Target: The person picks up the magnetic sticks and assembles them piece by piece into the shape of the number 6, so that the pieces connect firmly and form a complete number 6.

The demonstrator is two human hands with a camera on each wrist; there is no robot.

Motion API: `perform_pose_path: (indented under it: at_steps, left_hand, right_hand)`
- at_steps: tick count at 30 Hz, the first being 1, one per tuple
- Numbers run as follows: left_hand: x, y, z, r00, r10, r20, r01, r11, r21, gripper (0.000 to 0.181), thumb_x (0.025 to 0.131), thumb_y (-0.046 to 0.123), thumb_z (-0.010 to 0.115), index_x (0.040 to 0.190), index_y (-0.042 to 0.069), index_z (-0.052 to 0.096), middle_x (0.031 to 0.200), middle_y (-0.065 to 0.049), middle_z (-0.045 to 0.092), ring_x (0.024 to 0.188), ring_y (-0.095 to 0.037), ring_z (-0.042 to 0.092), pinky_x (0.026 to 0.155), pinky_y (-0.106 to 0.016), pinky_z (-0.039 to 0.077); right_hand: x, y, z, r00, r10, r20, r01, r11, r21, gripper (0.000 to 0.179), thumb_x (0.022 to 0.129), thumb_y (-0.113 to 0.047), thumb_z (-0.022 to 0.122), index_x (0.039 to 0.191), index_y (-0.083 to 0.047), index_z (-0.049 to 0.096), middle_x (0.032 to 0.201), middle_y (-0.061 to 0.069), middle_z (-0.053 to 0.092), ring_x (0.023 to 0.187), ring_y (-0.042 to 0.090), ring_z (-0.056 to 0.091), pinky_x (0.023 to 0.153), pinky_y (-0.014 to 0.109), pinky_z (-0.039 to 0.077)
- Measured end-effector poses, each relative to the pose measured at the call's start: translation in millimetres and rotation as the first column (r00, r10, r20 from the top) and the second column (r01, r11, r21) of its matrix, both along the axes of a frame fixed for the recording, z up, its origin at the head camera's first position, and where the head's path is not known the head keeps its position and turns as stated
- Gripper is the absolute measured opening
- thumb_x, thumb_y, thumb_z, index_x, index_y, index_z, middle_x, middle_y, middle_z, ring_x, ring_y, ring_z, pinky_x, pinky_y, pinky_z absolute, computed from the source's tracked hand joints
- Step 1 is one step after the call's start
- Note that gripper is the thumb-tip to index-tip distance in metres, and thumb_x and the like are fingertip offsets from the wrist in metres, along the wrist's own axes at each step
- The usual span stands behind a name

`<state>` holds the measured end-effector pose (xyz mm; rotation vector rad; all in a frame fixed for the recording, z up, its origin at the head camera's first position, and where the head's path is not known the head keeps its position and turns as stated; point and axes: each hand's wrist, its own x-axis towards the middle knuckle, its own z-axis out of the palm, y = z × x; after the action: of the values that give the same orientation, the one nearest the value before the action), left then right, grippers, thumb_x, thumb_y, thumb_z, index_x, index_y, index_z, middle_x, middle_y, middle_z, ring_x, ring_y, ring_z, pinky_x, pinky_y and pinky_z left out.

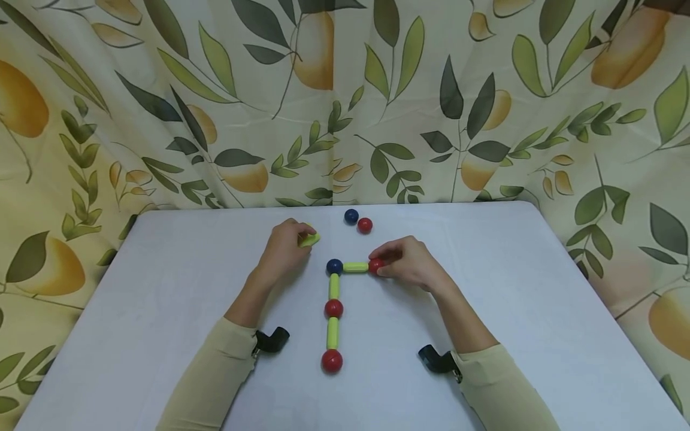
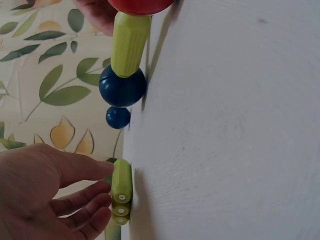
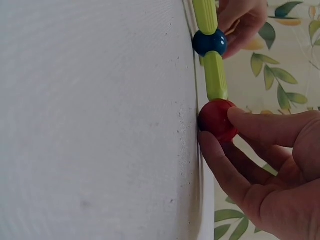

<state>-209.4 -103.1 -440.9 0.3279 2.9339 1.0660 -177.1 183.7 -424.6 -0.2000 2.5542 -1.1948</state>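
An L-shaped chain of magnetic balls and lime-green rods lies on the table. Its blue corner ball (image 1: 335, 266) joins a sideways green rod (image 1: 355, 267) to a line running toward me, with a red middle ball (image 1: 333, 308) and a red end ball (image 1: 332, 361). My right hand (image 1: 412, 263) pinches the red ball (image 3: 217, 119) at the sideways rod's far end between thumb and fingers. To the left of the corner, my left hand (image 1: 283, 245) holds a small stack of green rods (image 2: 121, 181) at its fingertips, close over the table.
Beyond the chain, a loose blue ball (image 1: 351, 216) and a loose red ball (image 1: 365, 225) sit side by side near the back edge of the white table (image 1: 178, 281). A leaf-and-fruit patterned curtain (image 1: 399, 149) hangs behind. Black wrist cameras (image 1: 274, 340) stick out from both sleeves.
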Motion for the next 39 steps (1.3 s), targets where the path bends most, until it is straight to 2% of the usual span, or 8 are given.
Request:
perform_pose_path:
  at_steps: [6, 13, 33, 39]
  left_hand:
    - [-2.0, 5.1, -0.6, 1.000, 0.004, 0.005, -0.003, 0.998, -0.062, 0.031, 0.090, -0.004, 0.070, 0.120, 0.002, 0.075, 0.105, -0.013, 0.065, 0.095, -0.026, 0.060, 0.086, -0.038, 0.056]
    - [-1.6, 9.8, -1.2, 1.000, 0.023, -0.001, -0.023, 0.990, -0.136, 0.030, 0.092, -0.003, 0.070, 0.121, 0.004, 0.075, 0.112, -0.015, 0.065, 0.102, -0.029, 0.060, 0.093, -0.040, 0.057]
    - [2.9, 15.8, -4.8, 1.000, 0.009, -0.027, -0.013, 0.984, -0.177, 0.028, 0.091, -0.006, 0.066, 0.115, 0.006, 0.074, 0.109, -0.013, 0.068, 0.099, -0.028, 0.062, 0.090, -0.042, 0.056]
    - [3.1, 15.9, -4.5, 1.000, -0.002, -0.006, 0.001, 0.987, -0.161, 0.030, 0.088, -0.006, 0.066, 0.114, 0.008, 0.073, 0.106, -0.011, 0.067, 0.096, -0.027, 0.061, 0.087, -0.041, 0.055]
  right_hand:
    - [-0.9, -0.8, 0.4, 1.000, 0.006, 0.001, -0.006, 1.000, -0.001, 0.028, 0.088, -0.008, 0.081, 0.116, -0.011, 0.080, 0.115, 0.010, 0.075, 0.103, 0.026, 0.065, 0.086, 0.032, 0.057]
    - [-1.4, -1.5, 1.4, 1.000, 0.005, -0.002, -0.005, 1.000, -0.002, 0.028, 0.089, -0.008, 0.081, 0.116, -0.011, 0.080, 0.115, 0.010, 0.075, 0.102, 0.026, 0.065, 0.085, 0.033, 0.057]
    - [0.7, -0.2, -0.7, 1.000, 0.001, 0.002, -0.001, 1.000, -0.024, 0.027, 0.088, -0.006, 0.081, 0.114, -0.012, 0.080, 0.112, 0.009, 0.076, 0.100, 0.025, 0.066, 0.084, 0.032, 0.056]
    - [0.6, 0.7, -0.8, 1.000, -0.006, 0.003, 0.006, 1.000, -0.022, 0.027, 0.087, -0.006, 0.081, 0.114, -0.012, 0.081, 0.112, 0.009, 0.076, 0.100, 0.025, 0.066, 0.084, 0.032, 0.056]
